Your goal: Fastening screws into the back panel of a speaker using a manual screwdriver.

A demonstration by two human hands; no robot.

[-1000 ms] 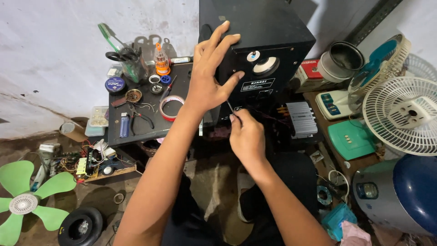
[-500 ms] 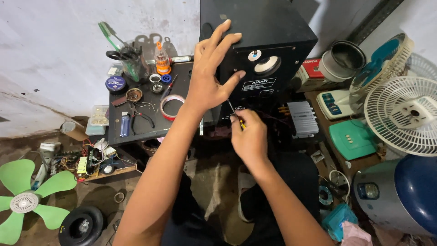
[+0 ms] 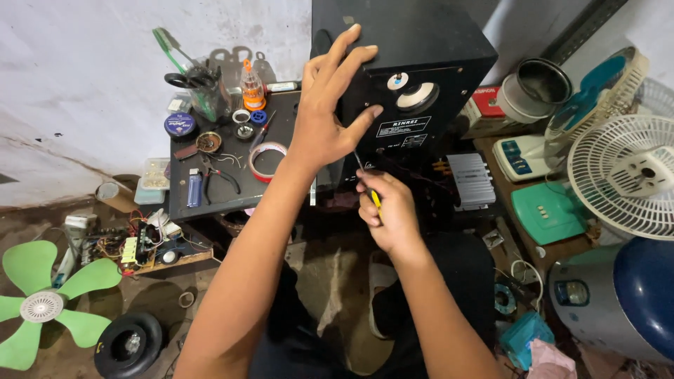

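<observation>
A: Black speaker cabinet [image 3: 414, 49], seen from the head camera, stands upright on the floor against the white wall, just right of the dark tabletop [image 3: 281, 123]. The left hand [image 3: 324, 112] lies flat on its back panel, fingers spread apart, holding nothing. The right hand [image 3: 386, 207] is clamped round a yellow-handled screwdriver [image 3: 370, 186], its shaft pointing up at the panel's lower edge.

B: And doing that step well?

A: Judging by the grip, the flat palm should brace the cabinet while the tip sits square in the screw; a tilted shaft could slip toward the wiring below.

B: Labels?

A: A small black rectangular label [image 3: 402, 127] with white print sits under the round white knob [image 3: 417, 97]. On the tabletop lie a round dark-blue tin [image 3: 180, 124] with a printed lid and a roll of red-edged tape [image 3: 265, 160]. A red-and-white box [image 3: 484, 104] rests to the cabinet's right.
</observation>
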